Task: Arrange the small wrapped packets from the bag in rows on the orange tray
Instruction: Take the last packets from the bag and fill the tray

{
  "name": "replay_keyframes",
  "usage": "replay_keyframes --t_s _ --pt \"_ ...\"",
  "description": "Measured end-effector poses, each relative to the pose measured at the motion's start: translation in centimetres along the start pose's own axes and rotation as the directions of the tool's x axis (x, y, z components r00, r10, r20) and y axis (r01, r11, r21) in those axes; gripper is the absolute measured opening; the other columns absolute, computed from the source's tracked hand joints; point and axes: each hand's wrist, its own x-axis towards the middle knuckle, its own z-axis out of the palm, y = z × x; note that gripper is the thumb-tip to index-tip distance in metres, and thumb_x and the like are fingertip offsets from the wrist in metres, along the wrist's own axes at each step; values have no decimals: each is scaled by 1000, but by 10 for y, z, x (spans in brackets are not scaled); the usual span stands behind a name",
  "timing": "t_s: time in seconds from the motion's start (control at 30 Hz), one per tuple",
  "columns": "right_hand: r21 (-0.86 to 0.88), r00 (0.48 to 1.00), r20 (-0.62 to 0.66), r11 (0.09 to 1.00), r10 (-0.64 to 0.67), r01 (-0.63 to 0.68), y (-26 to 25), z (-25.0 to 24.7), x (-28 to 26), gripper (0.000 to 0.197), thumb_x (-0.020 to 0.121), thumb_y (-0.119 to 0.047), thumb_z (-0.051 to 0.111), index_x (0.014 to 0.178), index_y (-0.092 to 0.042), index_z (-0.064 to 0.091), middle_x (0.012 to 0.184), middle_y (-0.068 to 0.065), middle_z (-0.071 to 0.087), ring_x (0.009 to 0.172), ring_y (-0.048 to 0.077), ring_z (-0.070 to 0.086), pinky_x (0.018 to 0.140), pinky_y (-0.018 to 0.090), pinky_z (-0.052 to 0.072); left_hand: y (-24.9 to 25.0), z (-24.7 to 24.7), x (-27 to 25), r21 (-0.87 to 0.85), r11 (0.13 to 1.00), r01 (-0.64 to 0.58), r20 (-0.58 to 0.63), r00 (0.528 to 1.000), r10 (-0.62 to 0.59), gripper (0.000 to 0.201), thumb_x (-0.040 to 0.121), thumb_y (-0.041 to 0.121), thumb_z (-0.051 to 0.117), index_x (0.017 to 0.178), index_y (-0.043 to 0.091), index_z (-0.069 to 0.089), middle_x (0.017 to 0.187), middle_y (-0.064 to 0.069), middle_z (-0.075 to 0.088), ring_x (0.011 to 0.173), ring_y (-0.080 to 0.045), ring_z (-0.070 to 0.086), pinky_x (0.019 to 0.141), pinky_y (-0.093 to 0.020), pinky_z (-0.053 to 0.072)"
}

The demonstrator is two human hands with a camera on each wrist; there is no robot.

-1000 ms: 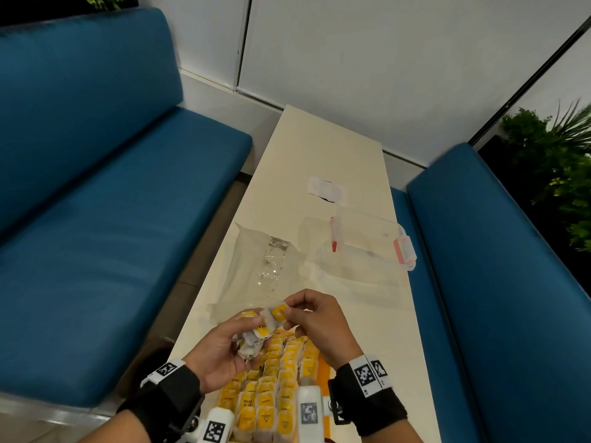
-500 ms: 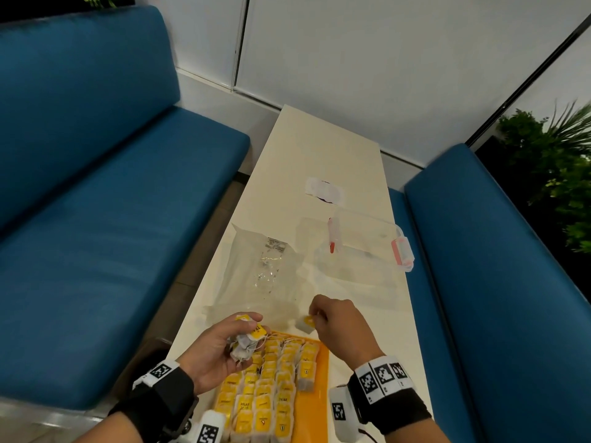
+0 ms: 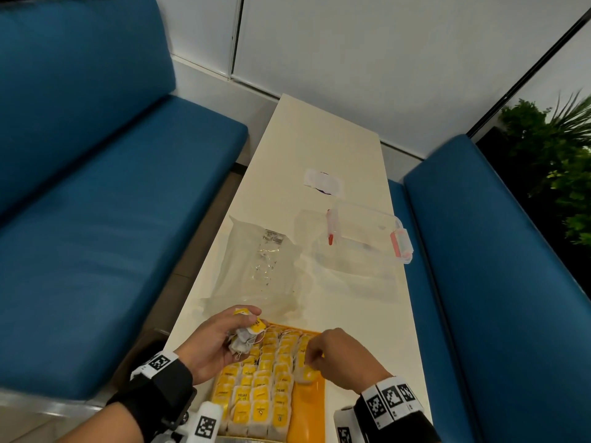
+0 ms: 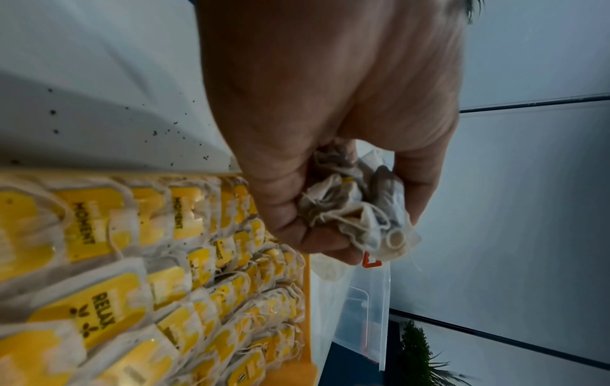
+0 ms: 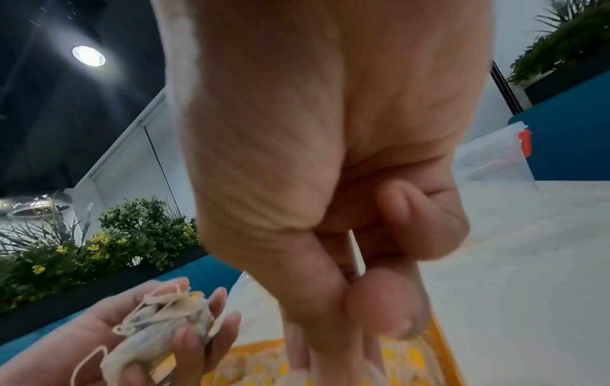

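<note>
A pale table (image 3: 319, 148) runs between 2 blue benches (image 3: 96, 219). On its near end sits the orange tray (image 3: 311, 407), rows of packets (image 3: 262, 391) filling its left side. The left hand (image 3: 212, 345) clutches a bunch of packets (image 3: 244, 338) — the right hand (image 3: 340, 358) pinches 1 packet (image 3: 308, 375) down at the tray. The empty clear bag (image 3: 256, 270) lies just beyond.

One orange tray (image 3: 309, 407) at 6 o'clock on the desk (image 3: 319, 148), its packets (image 3: 259, 383) in four columns, too overlapped to count. One loose bunch of packets (image 3: 244, 335) at 7 o'clock. Two clear bags (image 3: 256, 266). One clear box (image 3: 361, 231) at 1 o'clock. Two blue sofas (image 3: 96, 219).
</note>
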Motion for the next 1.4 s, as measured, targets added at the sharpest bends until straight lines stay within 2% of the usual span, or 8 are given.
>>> replay_keyframes --t_s 0.1,0.17,0.33,0.6,1.07,1.17,1.27,1.4 --pt "-16 990 138 1000 -5 7 3 8 3 21 86 -5 63 95 -16 79 99 2 76 87 13 69 80 27 55 -1 0 0 2 1000 -8 -1 1000 8 31 84 17 72 115 11 72 125 -22 69 96 -31 67 70 -34 51" --pt "-33 983 181 999 8 -2 7 16 8 21 84 -5 66 94 -16 79 98 2 77 91 16 71 77 26 53 -2 0 0 1 1000 -10 -3 1000 10 31 85 17 72 116 11 71 124 -22 69 97 -31 67 70 -34 52" --pt "-105 997 51 993 56 -50 16 38 22 23 85 -11 61 94 -22 79 101 -1 76 93 20 69 83 30 56 -2 0 -1 -14 1000 -18 -4 1000 18 32 85 16 71 116 10 71 126 -25 67 94 -30 67 64 -31 53" --pt "-120 989 -128 988 80 -95 25 64 31 26 87 -21 55 101 -27 76 104 -5 73 94 19 69 79 29 55 -5 -1 0 -16 999 -28 1 1000 28 30 87 15 70 116 10 70 127 -25 67 93 -29 68 62 -30 54" --pt "-65 968 -223 990 111 -128 27 68 39 25 89 -25 52 101 -28 74 100 -5 73 89 17 68 75 28 53 -7 -5 -2 0 999 -47 -12 999 47 33 83 20 74 115 12 73 128 -27 64 95 -29 71 64 -31 55" --pt "-67 970 -222 991 100 -118 26 69 41 25 88 -23 52 100 -28 73 101 -6 73 90 16 68 76 27 53 -5 -4 -4 -7 999 -49 -14 999 49 33 86 18 72 118 10 71 119 -27 68 92 -29 71 63 -31 56" --pt "-61 972 -218 993 85 -100 25 70 40 24 87 -24 53 100 -30 73 104 -7 73 93 15 67 78 27 53 -4 -3 -5 -2 999 -41 -26 999 41 33 86 20 72 118 10 71 101 -18 69 87 -26 69 60 -29 56" --pt "-43 971 -226 995 75 -87 22 61 32 25 87 -32 57 109 -32 70 112 -9 70 100 14 66 83 29 52 -4 -3 -5 -12 1000 -4 -40 999 3 32 86 24 74 116 13 74 97 -13 68 91 -28 65 63 -32 56"
